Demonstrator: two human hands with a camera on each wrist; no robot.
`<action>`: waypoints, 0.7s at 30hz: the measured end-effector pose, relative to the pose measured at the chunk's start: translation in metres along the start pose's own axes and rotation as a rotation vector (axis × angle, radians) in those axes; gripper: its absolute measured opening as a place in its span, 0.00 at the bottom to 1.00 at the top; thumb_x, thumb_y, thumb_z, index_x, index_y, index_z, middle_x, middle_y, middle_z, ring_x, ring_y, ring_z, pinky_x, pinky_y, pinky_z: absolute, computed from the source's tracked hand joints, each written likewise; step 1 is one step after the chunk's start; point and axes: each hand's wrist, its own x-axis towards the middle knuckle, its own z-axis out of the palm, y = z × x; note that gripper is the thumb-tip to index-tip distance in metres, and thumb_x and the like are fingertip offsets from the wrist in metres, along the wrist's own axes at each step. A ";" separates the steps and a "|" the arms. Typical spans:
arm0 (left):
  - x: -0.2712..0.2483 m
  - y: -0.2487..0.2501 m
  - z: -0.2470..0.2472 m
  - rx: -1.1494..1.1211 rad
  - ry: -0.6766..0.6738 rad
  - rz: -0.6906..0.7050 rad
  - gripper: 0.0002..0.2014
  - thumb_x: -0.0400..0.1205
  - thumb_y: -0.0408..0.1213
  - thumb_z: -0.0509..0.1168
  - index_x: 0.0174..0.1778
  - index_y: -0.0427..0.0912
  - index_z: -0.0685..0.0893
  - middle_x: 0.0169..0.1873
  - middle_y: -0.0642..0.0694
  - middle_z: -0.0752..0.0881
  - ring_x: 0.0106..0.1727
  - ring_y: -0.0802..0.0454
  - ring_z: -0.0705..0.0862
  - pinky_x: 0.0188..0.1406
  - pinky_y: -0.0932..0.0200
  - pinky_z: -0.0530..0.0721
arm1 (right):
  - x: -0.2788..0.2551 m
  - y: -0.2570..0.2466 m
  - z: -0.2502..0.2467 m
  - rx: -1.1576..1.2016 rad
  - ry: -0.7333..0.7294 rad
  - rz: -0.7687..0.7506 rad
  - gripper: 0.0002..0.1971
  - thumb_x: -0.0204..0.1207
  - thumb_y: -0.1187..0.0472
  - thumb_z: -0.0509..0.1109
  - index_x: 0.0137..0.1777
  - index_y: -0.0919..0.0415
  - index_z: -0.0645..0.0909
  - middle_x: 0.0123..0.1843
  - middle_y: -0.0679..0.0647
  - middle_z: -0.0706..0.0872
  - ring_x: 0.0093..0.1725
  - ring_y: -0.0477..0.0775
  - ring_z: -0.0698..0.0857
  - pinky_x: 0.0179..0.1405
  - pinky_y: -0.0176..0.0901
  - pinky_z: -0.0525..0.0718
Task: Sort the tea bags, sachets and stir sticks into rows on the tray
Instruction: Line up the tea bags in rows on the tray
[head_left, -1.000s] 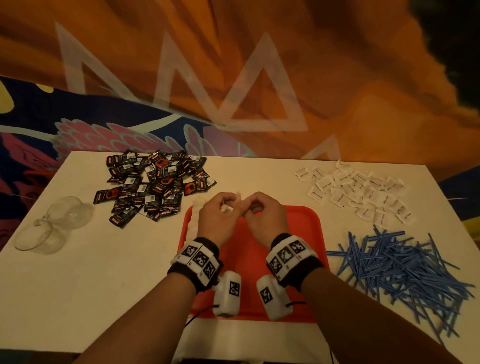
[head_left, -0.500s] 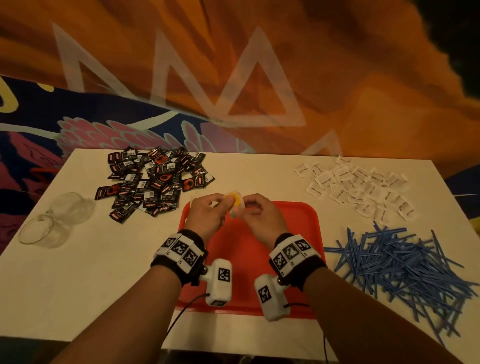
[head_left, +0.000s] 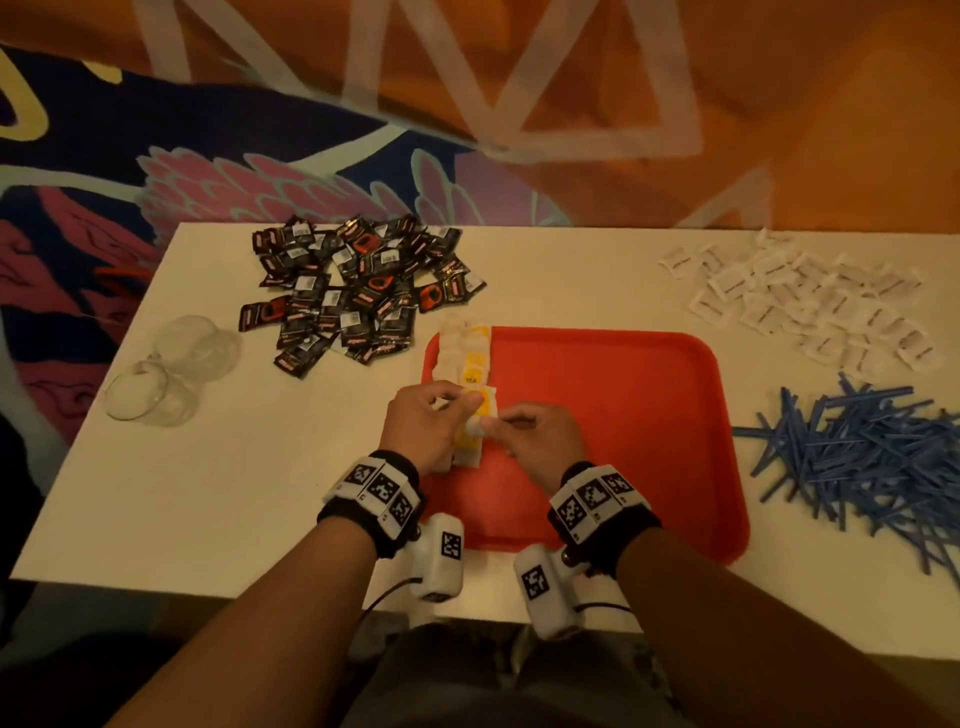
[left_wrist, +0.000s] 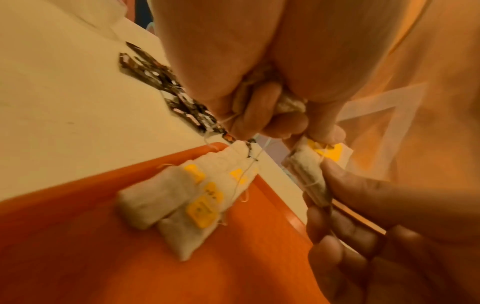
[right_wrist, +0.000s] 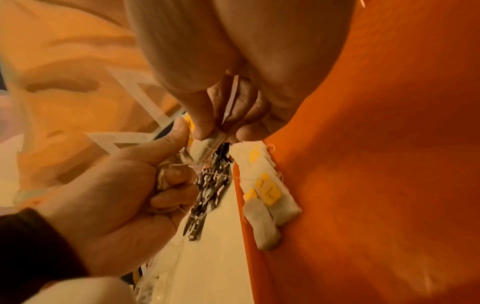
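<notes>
A red tray (head_left: 623, 441) lies in the middle of the white table. Several white tea bags with yellow tags (head_left: 470, 358) lie in a row along its left edge, also seen in the left wrist view (left_wrist: 182, 197) and the right wrist view (right_wrist: 265, 191). Both hands hold one more tea bag (head_left: 480, 415) just above the near end of that row. My left hand (head_left: 457, 402) pinches its tag end with thumb and forefinger. Its other fingers (left_wrist: 259, 107) are curled round a bunch of tea bags in the palm. My right hand (head_left: 498, 421) pinches the bag's other end (right_wrist: 205, 149).
A pile of black sachets (head_left: 358, 291) lies at the back left. White sachets (head_left: 810, 301) are spread at the back right. A heap of blue stir sticks (head_left: 872, 457) sits right of the tray. Two clear glasses (head_left: 171, 369) lie on the table's left side.
Both hands have come nearer along the tray's left edge with the tea bag between them. The row of tea bags behind them now shows. The head camera has tilted down.
</notes>
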 end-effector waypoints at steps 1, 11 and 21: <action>-0.002 -0.011 -0.007 0.014 0.003 -0.035 0.08 0.79 0.44 0.75 0.34 0.50 0.90 0.31 0.56 0.87 0.34 0.57 0.82 0.42 0.55 0.78 | -0.001 0.006 0.010 -0.008 0.001 0.033 0.04 0.72 0.57 0.79 0.38 0.50 0.87 0.35 0.45 0.88 0.34 0.41 0.83 0.34 0.31 0.78; -0.019 -0.069 -0.076 -0.089 0.031 -0.331 0.11 0.85 0.39 0.68 0.41 0.38 0.90 0.32 0.47 0.87 0.21 0.55 0.73 0.18 0.65 0.70 | -0.011 0.034 0.079 -0.228 -0.040 0.336 0.11 0.76 0.54 0.76 0.57 0.52 0.89 0.57 0.43 0.87 0.56 0.50 0.84 0.51 0.36 0.80; -0.013 -0.073 -0.086 -0.148 -0.014 -0.396 0.10 0.86 0.37 0.66 0.42 0.37 0.90 0.31 0.46 0.86 0.18 0.60 0.73 0.16 0.68 0.69 | -0.010 0.034 0.096 -0.454 -0.013 0.414 0.11 0.78 0.50 0.72 0.53 0.53 0.90 0.53 0.52 0.90 0.47 0.52 0.86 0.44 0.40 0.83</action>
